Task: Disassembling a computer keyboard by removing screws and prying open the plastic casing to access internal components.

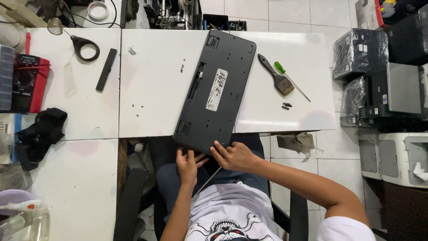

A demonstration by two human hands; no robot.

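On the white worktable (156, 102), we find a dark grey keyboard (223, 76) lying face down and set at a slant, its near edge overhanging the table toward the seated person. Our left hand (187, 164) is pressed up against that near edge with fingers curled at it; our right hand (234, 156) rests just beside it, fingertips on the same edge. We cannot tell whether either hand truly clamps the casing. A thin grey cable (209, 178) runs from beneath the hands down across the lap.

To the right of the keyboard we note a black-handled paintbrush (275, 75), a green-handled screwdriver (290, 79) touching or crossing close to its bristles, and two small dark parts (286, 106) near them. To the left lie small loose screws (139, 106), a long black strip (106, 69), a black looped tool (84, 47) and a red multimeter (31, 82). A black cloth (42, 131) sits at the table's left edge. None of these obstructs the hands.

A long white label (216, 89), scuffed and marked in black, sits at the middle of the keyboard's underside. On the floor to the right stand printers (392, 93), some wrapped in dark plastic.
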